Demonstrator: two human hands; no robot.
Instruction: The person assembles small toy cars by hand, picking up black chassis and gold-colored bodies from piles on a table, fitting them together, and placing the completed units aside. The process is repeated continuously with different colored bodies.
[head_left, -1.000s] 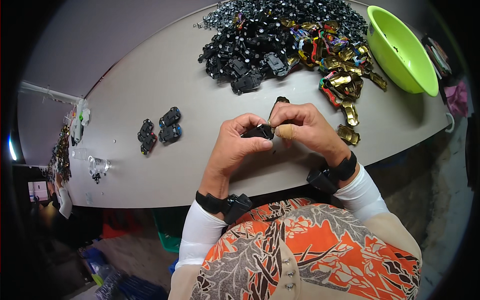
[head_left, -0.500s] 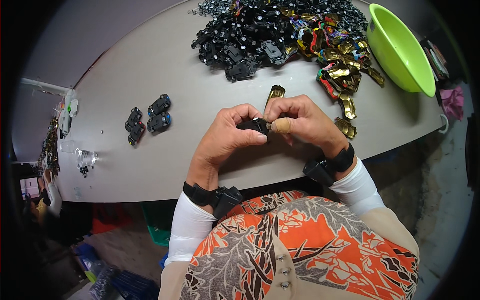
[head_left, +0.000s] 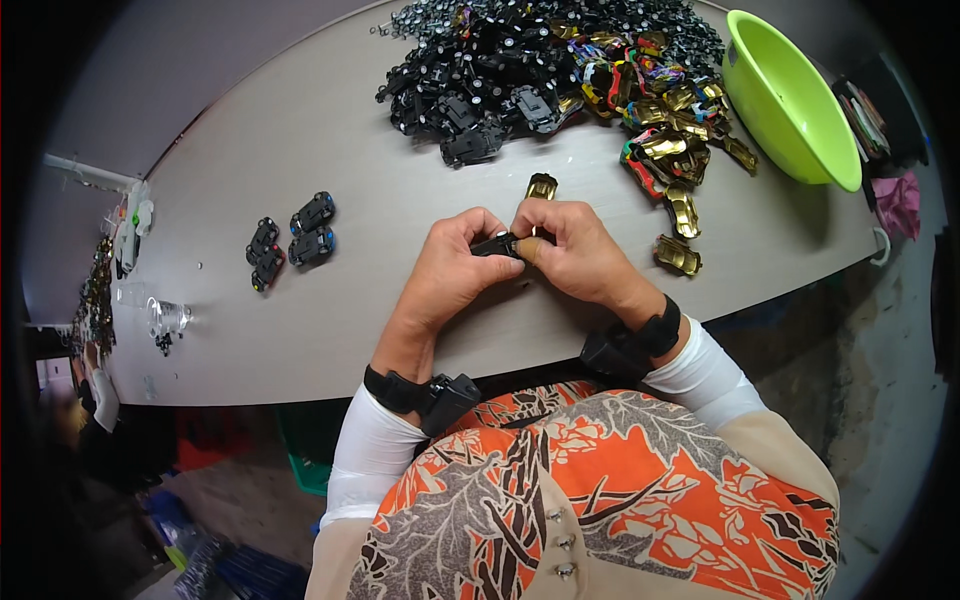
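Note:
A black toy car chassis (head_left: 491,246) is pinched between the thumb and curled fingers of my left hand (head_left: 447,262), above the table near its front edge. My right hand (head_left: 578,250) closes on the chassis's right end, its thumb, wrapped in a tan bandage, pressed there. Whatever small part lies under those fingertips is hidden. Just beyond my right fingers a gold toy car body (head_left: 541,187) rests on the table. Several finished-looking toy cars (head_left: 312,228) lie in pairs to the left, dark undersides up.
Black chassis (head_left: 470,110) are heaped at the far side, with small metal axle-like parts (head_left: 690,35) behind. Colored and gold car bodies (head_left: 680,210) spread to their right, beside a lime-green basin (head_left: 790,110). A clear cup (head_left: 167,317) stands far left, near another person's arm (head_left: 103,398).
My right hand has shifted left and closed in against the chassis end, covering the small shiny bit that showed between them. The whole view has shifted slightly.

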